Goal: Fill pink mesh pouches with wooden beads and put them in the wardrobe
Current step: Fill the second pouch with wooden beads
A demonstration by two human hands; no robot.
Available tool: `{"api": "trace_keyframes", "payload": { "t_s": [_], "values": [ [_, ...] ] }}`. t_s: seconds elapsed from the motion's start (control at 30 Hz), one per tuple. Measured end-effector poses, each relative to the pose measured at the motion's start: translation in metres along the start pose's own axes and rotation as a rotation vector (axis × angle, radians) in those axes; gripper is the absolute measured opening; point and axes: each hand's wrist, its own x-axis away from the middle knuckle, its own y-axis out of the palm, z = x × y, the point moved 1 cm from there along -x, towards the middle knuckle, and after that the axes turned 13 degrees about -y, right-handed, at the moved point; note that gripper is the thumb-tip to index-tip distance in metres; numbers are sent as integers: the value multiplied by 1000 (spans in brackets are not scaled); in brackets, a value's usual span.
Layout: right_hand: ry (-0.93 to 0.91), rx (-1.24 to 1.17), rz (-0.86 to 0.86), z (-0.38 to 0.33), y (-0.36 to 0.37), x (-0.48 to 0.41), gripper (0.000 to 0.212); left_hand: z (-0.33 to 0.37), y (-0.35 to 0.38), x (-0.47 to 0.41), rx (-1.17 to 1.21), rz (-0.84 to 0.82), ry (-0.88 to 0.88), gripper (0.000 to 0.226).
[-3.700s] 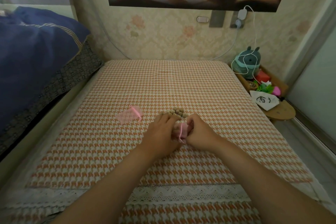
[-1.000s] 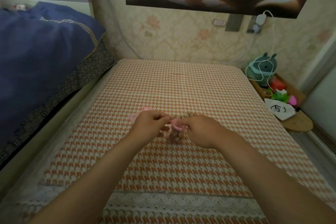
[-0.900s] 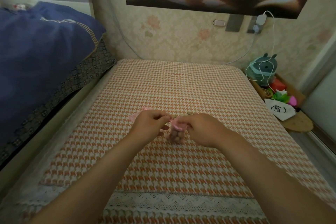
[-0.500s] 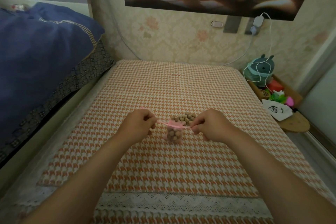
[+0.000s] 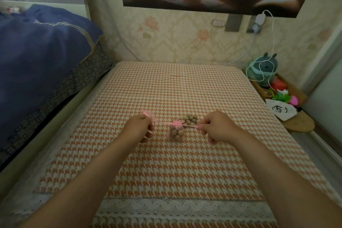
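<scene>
Pink mesh pouch [image 5: 175, 132], full of wooden beads, is between the hands, on or just over the checked cover [image 5: 166, 89]. Left hand [image 5: 137, 128] and right hand [image 5: 216, 128] each pinch a ribbon [image 5: 188, 125] end. I think an uneven or too hard pull could tear the mesh and spill beads beside the loose pile [image 5: 189, 118].

Left hand [image 5: 137, 128], right hand [image 5: 216, 127], fingers [image 5: 203, 125] curled.

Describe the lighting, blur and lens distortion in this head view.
Head view: dim, warm, even light, no glare; wide-angle lens bends the room's edges; the bead-filled pink mesh pouch is soft but legible; the thin pink drawstring ribbon between left hand and right hand barely resolves.
</scene>
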Motion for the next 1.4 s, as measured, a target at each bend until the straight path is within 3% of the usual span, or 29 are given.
{"api": "trace_keyframes", "payload": {
  "t_s": [0.1, 0.23, 0.33, 0.57, 0.73, 0.87, 0.97, 1.1, 1.3, 1.4],
  "values": [
    [79, -160, 0, -2, 13, 1, 20, -2, 5, -2, 151, -15, -44, 25],
    [205, -776, 33, -14, 27, -4, 17, -3, 7, -3, 732, -335, -148, 30],
    [306, -913, 4, -18, 31, -9, 20, -1, 4, -3, 891, -452, -212, 25],
    [381, -791, 24, -27, 41, -18, 29, -4, -4, -11, 787, -365, -224, 26],
    [230, -999, 34, -50, 43, -26, 22, -1, -28, -3, 686, -266, -168, 25],
    [199, -1088, -122, -73, 60, -27, 27, -3, -49, 2, 629, -129, -63, 28],
    [247, -1009, -177, -88, 78, -28, 32, -8, -61, 2, 514, -41, -37, 38],
    [314, -977, -217, -105, 103, -32, 43, -13, -78, 2, 423, 19, -94, 26],
    [350, -953, -267, -120, 138, -41, 36, -25, -99, -17, 336, 235, -80, 21],
    [304, -718, -157, -114, 145, -52, 36, -31, -104, -30, 6, 376, -4, 31]
  ]
}}
